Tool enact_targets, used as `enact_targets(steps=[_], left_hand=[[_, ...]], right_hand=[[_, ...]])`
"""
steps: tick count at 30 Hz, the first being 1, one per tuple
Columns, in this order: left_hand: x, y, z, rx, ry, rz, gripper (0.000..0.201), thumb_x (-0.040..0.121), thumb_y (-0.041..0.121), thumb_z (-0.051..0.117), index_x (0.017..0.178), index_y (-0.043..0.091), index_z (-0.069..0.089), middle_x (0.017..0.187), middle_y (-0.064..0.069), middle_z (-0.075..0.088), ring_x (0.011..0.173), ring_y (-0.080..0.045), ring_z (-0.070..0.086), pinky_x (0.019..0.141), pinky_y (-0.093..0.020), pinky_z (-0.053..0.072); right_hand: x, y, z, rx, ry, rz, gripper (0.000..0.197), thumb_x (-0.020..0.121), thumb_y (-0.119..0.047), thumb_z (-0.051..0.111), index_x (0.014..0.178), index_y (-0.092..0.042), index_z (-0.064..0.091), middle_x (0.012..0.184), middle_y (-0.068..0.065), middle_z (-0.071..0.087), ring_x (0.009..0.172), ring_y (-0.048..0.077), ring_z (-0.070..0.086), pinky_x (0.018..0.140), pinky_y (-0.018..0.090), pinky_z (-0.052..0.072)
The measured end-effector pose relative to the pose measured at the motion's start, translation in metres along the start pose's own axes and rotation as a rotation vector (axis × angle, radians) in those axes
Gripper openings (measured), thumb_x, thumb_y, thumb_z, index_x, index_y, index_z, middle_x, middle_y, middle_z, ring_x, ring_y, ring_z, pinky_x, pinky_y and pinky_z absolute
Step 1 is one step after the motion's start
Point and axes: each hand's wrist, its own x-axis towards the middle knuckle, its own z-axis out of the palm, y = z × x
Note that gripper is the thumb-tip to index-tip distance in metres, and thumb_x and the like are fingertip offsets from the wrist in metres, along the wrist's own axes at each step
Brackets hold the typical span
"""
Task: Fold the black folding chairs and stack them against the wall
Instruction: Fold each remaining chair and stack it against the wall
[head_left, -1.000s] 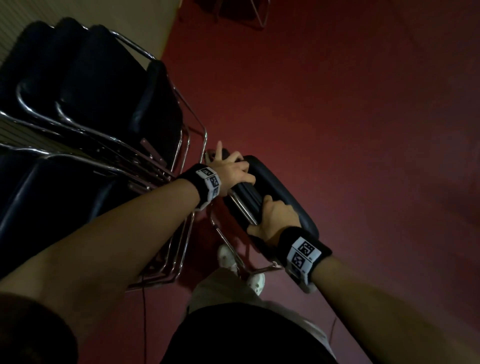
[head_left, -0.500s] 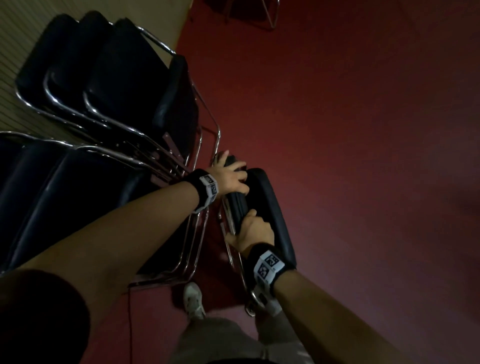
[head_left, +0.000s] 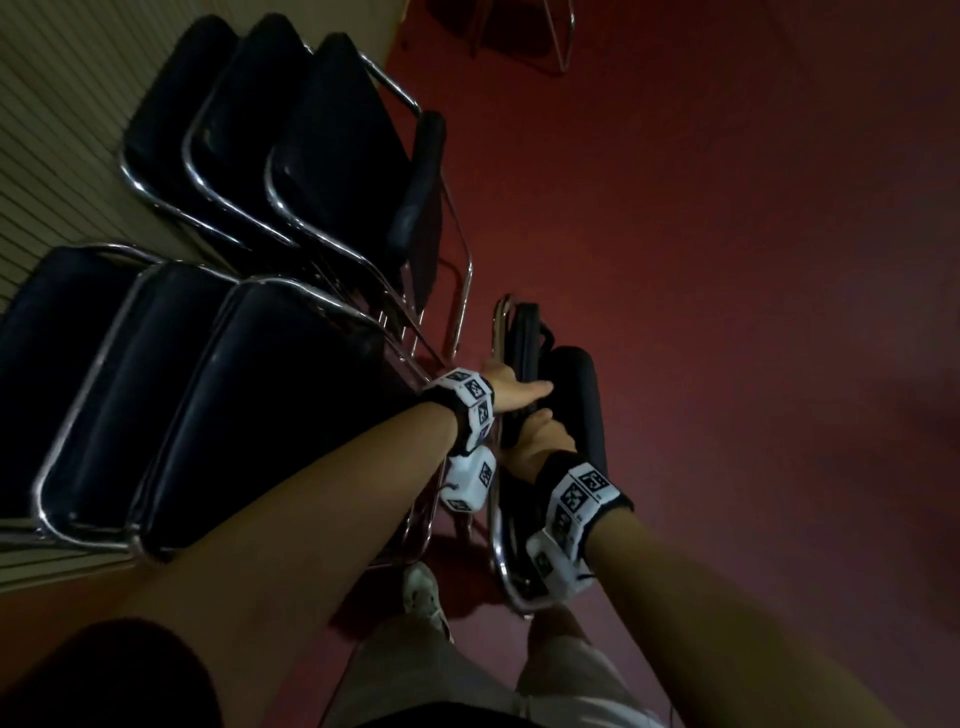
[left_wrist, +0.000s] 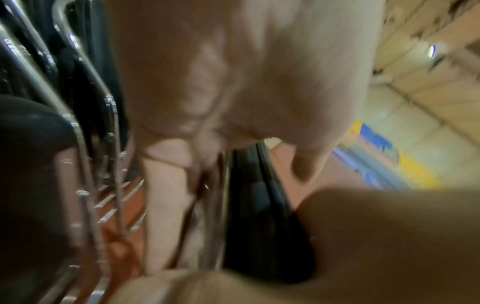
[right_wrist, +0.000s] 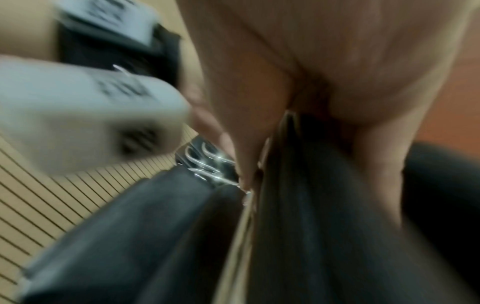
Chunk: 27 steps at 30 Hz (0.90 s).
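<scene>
Over the last second the folded chair (head_left: 558, 400) has swung from slanting across the view to standing edge-on and nearly parallel to the stacked chairs (head_left: 218, 395) at nine o'clock, just beside them, so I judge it nearly ready to be leaned onto the stack. The left hand (head_left: 511, 392) lies on its top edge with thumb extended, its fingers hidden, so its grip is unclear, while the right hand (head_left: 537, 441) is curled round the frame below. Underfoot is a dark red floor (head_left: 727, 312); a ribbed beige wall (head_left: 67, 130) runs at ten o'clock behind the stacks, and another chair's legs (head_left: 558, 36) show at twelve.
</scene>
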Motion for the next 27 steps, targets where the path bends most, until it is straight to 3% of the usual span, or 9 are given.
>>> enact_targets(steps=[3, 6, 10, 13, 15, 17, 20, 22, 27], left_hand=[[0.001, -0.03, 0.002, 0.021, 0.074, -0.068, 0.101, 0.087, 0.057, 0.062, 0.15, -0.002, 0.01, 0.144, -0.019, 0.044, 0.127, -0.035, 0.051, 0.105, -0.039, 0.043], [-0.001, -0.041, 0.0, 0.004, 0.101, -0.035, 0.09, 0.087, 0.052, 0.063, 0.145, 0.003, 0.015, 0.133, -0.016, 0.053, 0.117, -0.033, 0.057, 0.099, -0.042, 0.047], [-0.011, -0.036, 0.004, -0.007, 0.146, -0.035, 0.084, 0.09, 0.05, 0.063, 0.146, 0.007, 0.017, 0.136, -0.015, 0.052, 0.12, -0.033, 0.056, 0.088, -0.037, 0.043], [-0.012, -0.045, 0.004, 0.016, 0.127, -0.056, 0.097, 0.079, 0.058, 0.071, 0.147, 0.016, 0.016, 0.138, -0.014, 0.05, 0.121, -0.035, 0.055, 0.093, -0.041, 0.047], [-0.008, -0.062, 0.005, 0.1, 0.112, -0.092, 0.104, 0.069, 0.064, 0.072, 0.146, 0.02, 0.017, 0.141, -0.015, 0.046, 0.126, -0.038, 0.051, 0.102, -0.051, 0.046], [-0.007, -0.074, 0.002, 0.181, 0.121, -0.122, 0.107, 0.067, 0.065, 0.068, 0.147, 0.018, 0.016, 0.144, -0.017, 0.044, 0.13, -0.039, 0.047, 0.106, -0.054, 0.042], [-0.007, -0.095, -0.014, 0.167, 0.114, -0.157, 0.107, 0.071, 0.065, 0.066, 0.15, 0.018, 0.012, 0.144, -0.016, 0.045, 0.128, -0.037, 0.05, 0.106, -0.051, 0.043], [-0.01, -0.111, -0.031, 0.105, 0.118, -0.156, 0.11, 0.071, 0.063, 0.071, 0.152, 0.017, 0.013, 0.149, -0.012, 0.04, 0.132, -0.036, 0.047, 0.109, -0.048, 0.04], [-0.013, -0.172, -0.08, 0.0, 0.195, -0.214, 0.127, 0.041, 0.071, 0.07, 0.149, 0.02, 0.025, 0.138, -0.013, 0.052, 0.118, -0.036, 0.058, 0.102, -0.048, 0.049]], right_hand=[[-0.008, -0.015, 0.028, 0.014, -0.059, -0.066, 0.114, 0.083, -0.067, 0.063, 0.158, 0.0, 0.008, 0.155, 0.017, 0.039, 0.136, 0.032, 0.049, 0.107, 0.039, 0.046], [-0.01, -0.014, 0.046, 0.044, -0.036, -0.086, 0.116, 0.084, -0.071, 0.059, 0.158, -0.002, 0.003, 0.156, 0.019, 0.036, 0.135, 0.034, 0.048, 0.104, 0.042, 0.048], [-0.008, -0.007, 0.058, 0.23, -0.177, 0.07, 0.126, 0.077, -0.08, 0.058, 0.16, -0.009, -0.007, 0.162, 0.019, 0.023, 0.137, 0.039, 0.046, 0.098, 0.053, 0.054], [-0.008, -0.008, 0.062, 0.223, -0.195, 0.047, 0.12, 0.073, -0.079, 0.061, 0.158, -0.006, 0.018, 0.157, 0.018, 0.034, 0.128, 0.039, 0.055, 0.089, 0.052, 0.059], [-0.01, -0.012, 0.068, 0.194, -0.221, -0.017, 0.1, 0.077, -0.073, 0.063, 0.144, -0.002, 0.042, 0.139, 0.019, 0.052, 0.106, 0.035, 0.067, 0.073, 0.049, 0.063], [-0.015, -0.019, 0.072, 0.159, -0.261, -0.072, 0.086, 0.081, -0.071, 0.061, 0.132, -0.002, 0.053, 0.125, 0.017, 0.061, 0.091, 0.031, 0.07, 0.067, 0.047, 0.064], [-0.026, -0.042, 0.078, 0.071, -0.3, -0.159, 0.08, 0.087, -0.068, 0.056, 0.133, -0.002, 0.056, 0.127, 0.016, 0.062, 0.102, 0.032, 0.068, 0.082, 0.045, 0.062], [-0.031, -0.061, 0.08, 0.051, -0.296, -0.224, 0.066, 0.094, -0.054, 0.055, 0.134, -0.002, 0.057, 0.129, 0.017, 0.061, 0.109, 0.035, 0.066, 0.088, 0.046, 0.06], [-0.05, -0.11, 0.089, 0.006, -0.255, -0.419, 0.046, 0.103, -0.037, 0.05, 0.134, -0.004, 0.058, 0.13, 0.019, 0.063, 0.116, 0.035, 0.063, 0.1, 0.045, 0.053]])
